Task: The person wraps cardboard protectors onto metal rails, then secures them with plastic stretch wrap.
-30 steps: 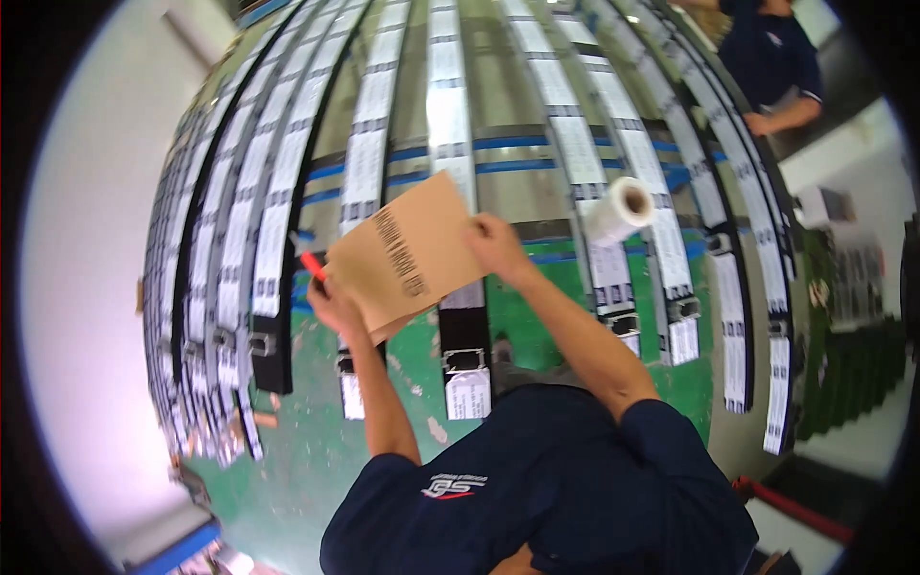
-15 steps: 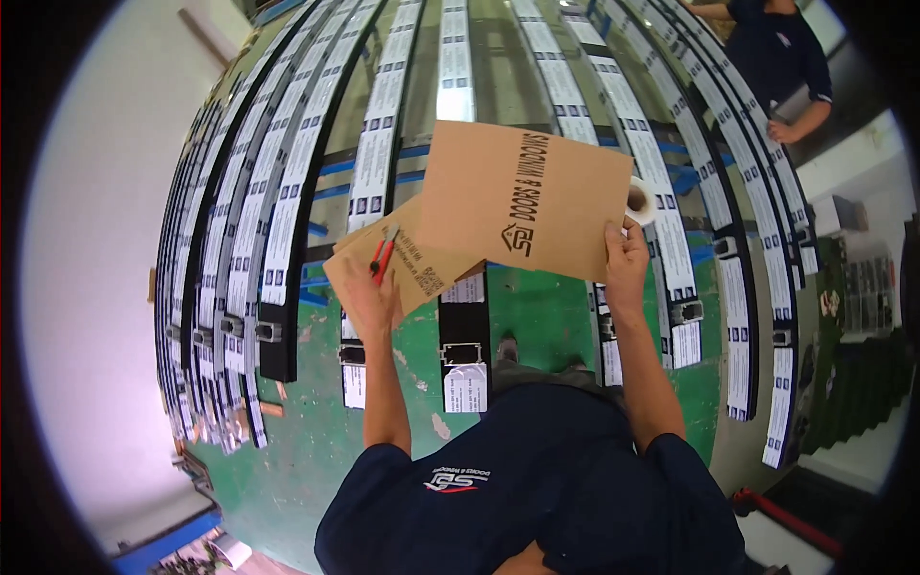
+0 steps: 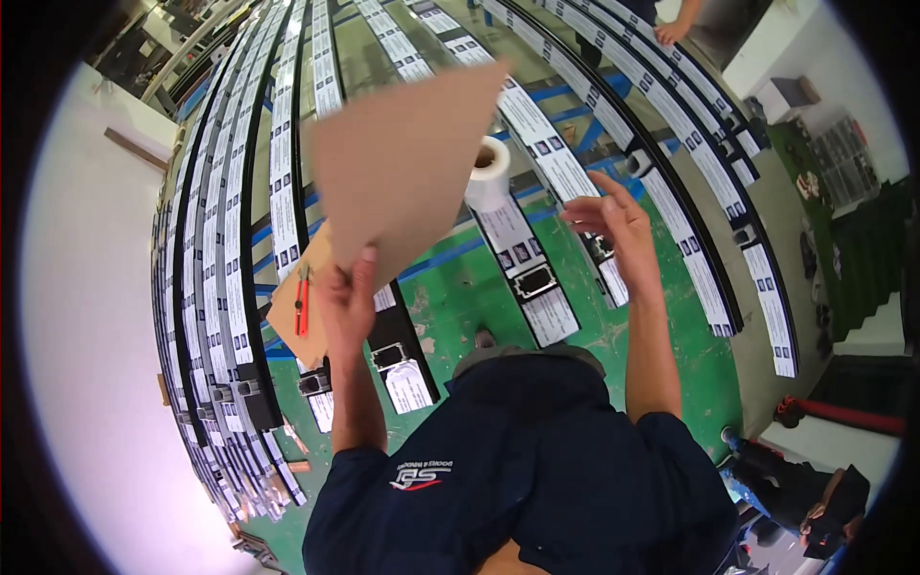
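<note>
My left hand (image 3: 351,299) is closed on the lower edge of a brown cardboard sheet (image 3: 398,168), thumb on the side facing me. The sheet is tilted, its plain face showing, and slightly blurred. Beneath and left of that hand lies more cardboard (image 3: 286,309), with a red utility knife (image 3: 302,305) on it. Away to the right, my right hand (image 3: 621,230) hangs above the profiles, empty, fingers apart. Between the hands a roll of whitish film (image 3: 491,177) stands on a long film-wrapped profile (image 3: 537,287), partly behind the sheet's edge.
Several long wrapped profiles (image 3: 225,287) run away from me on blue supports (image 3: 613,101) over a green floor (image 3: 460,307). At the far right a co-worker's hand (image 3: 673,33) rests near the profiles. Another person (image 3: 795,503) is at lower right. A white wall (image 3: 105,287) bounds the left.
My right hand has let go of the cardboard sheet and opened. The sheet has swung left, turned, and stays in my left hand. The view has turned to the right.
</note>
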The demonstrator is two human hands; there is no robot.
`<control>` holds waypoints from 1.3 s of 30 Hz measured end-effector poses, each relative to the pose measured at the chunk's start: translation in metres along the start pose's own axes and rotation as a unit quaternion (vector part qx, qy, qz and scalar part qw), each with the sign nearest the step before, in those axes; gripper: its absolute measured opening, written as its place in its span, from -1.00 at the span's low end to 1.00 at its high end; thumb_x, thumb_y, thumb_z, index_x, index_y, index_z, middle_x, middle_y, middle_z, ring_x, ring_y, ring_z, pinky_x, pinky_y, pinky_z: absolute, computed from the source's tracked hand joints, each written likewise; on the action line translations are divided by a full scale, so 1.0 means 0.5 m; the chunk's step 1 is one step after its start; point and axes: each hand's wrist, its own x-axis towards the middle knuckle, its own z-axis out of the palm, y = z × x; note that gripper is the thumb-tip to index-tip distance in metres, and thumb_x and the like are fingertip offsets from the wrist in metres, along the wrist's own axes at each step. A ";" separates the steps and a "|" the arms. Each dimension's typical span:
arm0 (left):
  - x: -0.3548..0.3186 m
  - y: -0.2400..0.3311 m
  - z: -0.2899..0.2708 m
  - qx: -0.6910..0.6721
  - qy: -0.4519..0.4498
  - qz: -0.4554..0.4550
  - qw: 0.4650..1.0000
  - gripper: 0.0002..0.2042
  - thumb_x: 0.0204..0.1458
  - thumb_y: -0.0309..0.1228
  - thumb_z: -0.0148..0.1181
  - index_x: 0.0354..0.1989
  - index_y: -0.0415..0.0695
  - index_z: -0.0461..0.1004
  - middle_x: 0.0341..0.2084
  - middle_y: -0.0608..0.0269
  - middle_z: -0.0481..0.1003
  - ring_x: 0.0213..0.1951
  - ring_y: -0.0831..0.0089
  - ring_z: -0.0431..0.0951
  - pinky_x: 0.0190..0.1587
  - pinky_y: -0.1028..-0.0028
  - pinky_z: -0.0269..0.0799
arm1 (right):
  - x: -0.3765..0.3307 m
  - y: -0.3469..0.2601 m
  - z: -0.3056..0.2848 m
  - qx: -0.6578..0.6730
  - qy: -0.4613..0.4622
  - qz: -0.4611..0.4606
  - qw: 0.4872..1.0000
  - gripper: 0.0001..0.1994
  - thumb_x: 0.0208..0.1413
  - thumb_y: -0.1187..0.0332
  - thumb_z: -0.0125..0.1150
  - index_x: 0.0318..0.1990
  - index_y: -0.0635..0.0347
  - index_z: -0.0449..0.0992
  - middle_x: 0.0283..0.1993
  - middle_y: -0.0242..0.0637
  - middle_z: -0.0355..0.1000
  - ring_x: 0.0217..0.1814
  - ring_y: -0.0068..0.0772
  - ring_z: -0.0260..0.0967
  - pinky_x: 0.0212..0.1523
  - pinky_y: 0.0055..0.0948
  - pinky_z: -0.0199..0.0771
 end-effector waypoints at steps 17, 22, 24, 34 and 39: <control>-0.031 -0.291 0.511 0.008 -0.545 -0.277 0.791 -0.73 -0.06 -0.18 0.29 -0.60 -0.14 0.54 -0.72 0.61 0.30 -0.65 0.72 0.25 -0.59 0.54 0.12 | -0.214 0.535 -0.385 -0.705 0.037 0.013 0.708 -0.57 0.09 0.09 0.20 0.09 0.02 0.49 0.17 -0.32 0.41 0.10 -0.18 0.39 0.02 -0.04 0.27; -0.057 -0.293 0.533 0.036 -0.519 -0.237 0.820 -0.71 -0.04 -0.16 0.27 -0.59 -0.13 0.49 -0.71 0.59 0.28 -0.64 0.75 0.20 -0.60 0.52 0.03 | -0.201 0.495 -0.416 -0.710 0.068 0.047 0.700 -0.49 0.09 0.06 0.19 0.21 -0.09 0.40 0.21 -0.29 0.37 0.16 -0.14 0.34 0.17 0.01 0.25; -0.073 -0.300 0.532 0.012 -0.489 -0.231 0.841 -0.72 -0.03 -0.17 0.27 -0.59 -0.12 0.48 -0.72 0.60 0.27 -0.65 0.75 0.18 -0.61 0.52 0.01 | -0.188 0.437 -0.399 -0.644 0.046 0.109 0.756 -0.41 0.08 0.05 0.20 0.30 -0.11 0.32 0.26 -0.27 0.32 0.25 -0.12 0.28 0.23 0.02 0.23; -0.114 -0.324 0.420 0.004 -0.448 -0.301 0.842 -0.82 -0.02 -0.30 0.17 -0.54 -0.13 0.50 -0.70 0.58 0.30 -0.66 0.75 0.21 -0.62 0.55 0.02 | -0.187 0.359 -0.424 -0.626 0.080 0.149 0.762 0.20 -0.44 -0.03 0.56 0.43 0.18 0.02 0.42 -0.11 0.08 0.37 -0.02 0.11 0.29 0.03 0.20; -0.132 -0.291 0.372 -0.007 -0.399 -0.317 0.861 -0.76 -0.03 -0.26 0.20 -0.66 -0.09 0.43 -0.74 0.56 0.30 -0.68 0.73 0.25 -0.64 0.54 0.06 | -0.196 0.365 -0.433 -0.619 0.084 0.133 0.769 0.19 -0.43 -0.02 0.56 0.43 0.16 0.02 0.41 -0.12 0.08 0.36 -0.03 0.12 0.29 0.02 0.20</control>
